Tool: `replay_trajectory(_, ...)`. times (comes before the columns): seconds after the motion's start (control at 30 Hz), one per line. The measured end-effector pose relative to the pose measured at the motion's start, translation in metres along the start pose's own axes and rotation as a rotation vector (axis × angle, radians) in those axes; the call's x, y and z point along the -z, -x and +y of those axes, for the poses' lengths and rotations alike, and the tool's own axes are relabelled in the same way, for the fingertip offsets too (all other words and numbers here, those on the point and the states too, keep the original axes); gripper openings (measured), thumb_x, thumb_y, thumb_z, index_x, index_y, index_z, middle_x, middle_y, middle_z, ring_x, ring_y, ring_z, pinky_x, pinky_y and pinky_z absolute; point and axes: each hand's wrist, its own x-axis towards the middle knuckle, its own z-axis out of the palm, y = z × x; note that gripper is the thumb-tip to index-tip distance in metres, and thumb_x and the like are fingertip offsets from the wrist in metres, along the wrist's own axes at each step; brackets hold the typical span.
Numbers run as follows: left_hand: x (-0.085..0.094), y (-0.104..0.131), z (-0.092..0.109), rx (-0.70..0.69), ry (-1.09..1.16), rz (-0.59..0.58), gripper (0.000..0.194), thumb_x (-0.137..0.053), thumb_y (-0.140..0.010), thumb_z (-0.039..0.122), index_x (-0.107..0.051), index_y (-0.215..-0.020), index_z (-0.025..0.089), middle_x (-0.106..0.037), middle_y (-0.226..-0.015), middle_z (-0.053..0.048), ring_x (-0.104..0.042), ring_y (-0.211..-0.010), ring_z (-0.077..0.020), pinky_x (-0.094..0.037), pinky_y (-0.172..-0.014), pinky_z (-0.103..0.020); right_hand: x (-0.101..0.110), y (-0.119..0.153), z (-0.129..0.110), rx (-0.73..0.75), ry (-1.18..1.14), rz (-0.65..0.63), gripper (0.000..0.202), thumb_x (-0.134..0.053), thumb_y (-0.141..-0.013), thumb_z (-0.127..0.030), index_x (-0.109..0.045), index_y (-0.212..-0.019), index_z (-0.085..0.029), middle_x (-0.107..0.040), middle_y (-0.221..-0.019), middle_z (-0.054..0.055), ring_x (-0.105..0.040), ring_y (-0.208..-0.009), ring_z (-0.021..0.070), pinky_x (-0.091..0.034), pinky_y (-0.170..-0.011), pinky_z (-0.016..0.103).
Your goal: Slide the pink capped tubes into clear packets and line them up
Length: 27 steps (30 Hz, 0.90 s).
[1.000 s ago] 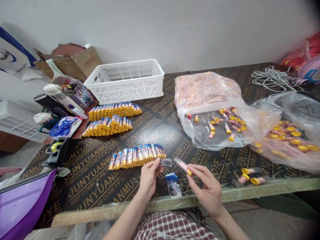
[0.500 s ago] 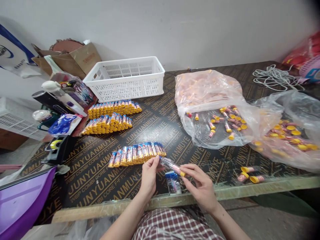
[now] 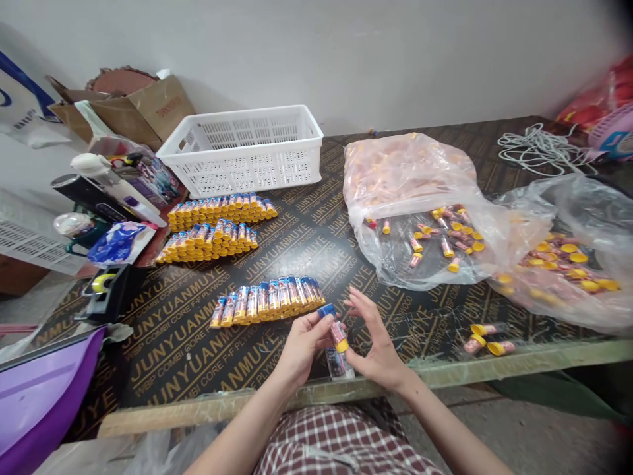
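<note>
My left hand [image 3: 301, 348] pinches a small tube [image 3: 339, 334] with a blue top end, a pink printed middle and a yellow bottom end. Fingers spread, my right hand [image 3: 380, 348] is beside the tube, its thumb close to the yellow end; whether it touches is unclear. Under the tube, near the table's front edge, lies a small clear packet [image 3: 339, 367], partly hidden by my hands. Just behind my left hand is a neat row of blue-and-yellow tubes [image 3: 267, 300]. To the right rest a few loose yellow-ended tubes [image 3: 500, 347].
Two more stacks of tubes [image 3: 212, 241] sit before a white plastic basket [image 3: 242, 165]. Clear bags [image 3: 415, 171] of pink-and-yellow tubes occupy the right side. A tape dispenser [image 3: 105, 290], bottles [image 3: 116, 188] and a purple dustpan-like object [image 3: 44, 402] are at left.
The tube, stretched out between both hands before, now looks shorter, with its blue end over the pink part. My right fingers have opened away from it; the left hand keeps hold.
</note>
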Motion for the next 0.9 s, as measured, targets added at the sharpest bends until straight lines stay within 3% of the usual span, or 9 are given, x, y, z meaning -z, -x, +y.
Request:
replay_trajectory(0.1,-0.001,0.001,0.0,0.018,-0.022,-0.054,0.039,-0.075,-0.066,0.043,-0.071,-0.088,0.012,-0.068,-0.071,-0.006,-0.059,-0.06,-0.0121,-0.047,-0.061,-0.023,0.003,-0.005,-0.001,0.04,-0.088,-0.087,0.085,-0.052,-0.065,-0.006,-0.024,-0.142,-0.027,-0.023,-0.15,0.009,-0.035,-0.132,0.0279,-0.043,-0.1,0.045)
replay_trajectory(0.23,-0.001,0.003,-0.002,0.041,-0.013,-0.108,0.034,-0.076,-0.066,0.039,-0.071,-0.084,0.012,-0.064,-0.069,-0.004,-0.054,-0.057,-0.0094,-0.044,-0.057,-0.021,0.004,-0.008,-0.004,0.078,-0.126,-0.199,0.083,-0.049,-0.06,-0.007,-0.031,-0.14,-0.023,-0.042,-0.139,0.009,-0.04,-0.129,0.027,-0.037,-0.106,0.046)
replay_trajectory(0.37,0.0,0.003,-0.004,0.051,-0.01,-0.102,0.032,-0.076,-0.066,0.037,-0.07,-0.085,0.011,-0.063,-0.071,-0.004,-0.054,-0.058,-0.0091,-0.044,-0.057,-0.021,0.002,-0.008,-0.004,0.078,-0.148,-0.166,0.078,-0.05,-0.058,-0.009,-0.039,-0.134,-0.022,-0.05,-0.128,0.009,-0.046,-0.123,0.0265,-0.037,-0.106,0.045)
replay_trajectory(0.9,0.004,0.007,0.014,0.066,-0.008,-0.103,0.033,-0.078,-0.063,0.04,-0.066,-0.075,0.012,-0.065,-0.067,-0.005,-0.058,-0.054,-0.0108,-0.049,-0.056,-0.024,-0.006,-0.013,-0.007,0.052,-0.248,-0.079,0.08,-0.05,-0.058,-0.006,-0.036,-0.136,-0.021,-0.048,-0.134,0.011,-0.05,-0.121,0.0274,-0.045,-0.101,0.042)
